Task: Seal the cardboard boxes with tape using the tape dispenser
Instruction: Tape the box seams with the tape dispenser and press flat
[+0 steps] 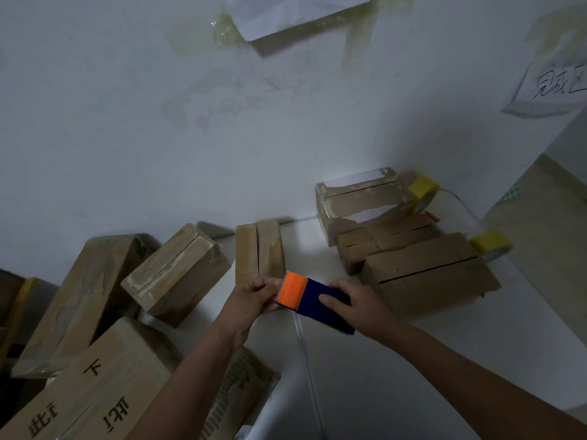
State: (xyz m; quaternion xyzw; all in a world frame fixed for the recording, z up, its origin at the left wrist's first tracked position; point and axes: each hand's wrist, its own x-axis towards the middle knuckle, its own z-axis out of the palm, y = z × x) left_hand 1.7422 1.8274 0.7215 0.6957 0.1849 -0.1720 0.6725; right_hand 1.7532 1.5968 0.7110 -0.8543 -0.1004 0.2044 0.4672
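A tape dispenser [313, 298] with a dark blue body and an orange cutter end is held above the white table. My right hand [355, 304] grips its blue body. My left hand [255, 296] pinches at the orange end, where clear tape comes out. A strip of clear tape [306, 354] hangs down from the dispenser. Just behind my left hand stands a small cardboard box [259, 250] with its top seam showing. Several more cardboard boxes lie at the left [176, 274] and at the right [428, 274].
Two yellow tape rolls [422, 193] [490, 246] sit behind the right boxes. Large printed cartons [104, 392] crowd the lower left. The white wall [222, 122] carries taped paper notes [292, 11]. The table edge [540, 312] falls off at the right.
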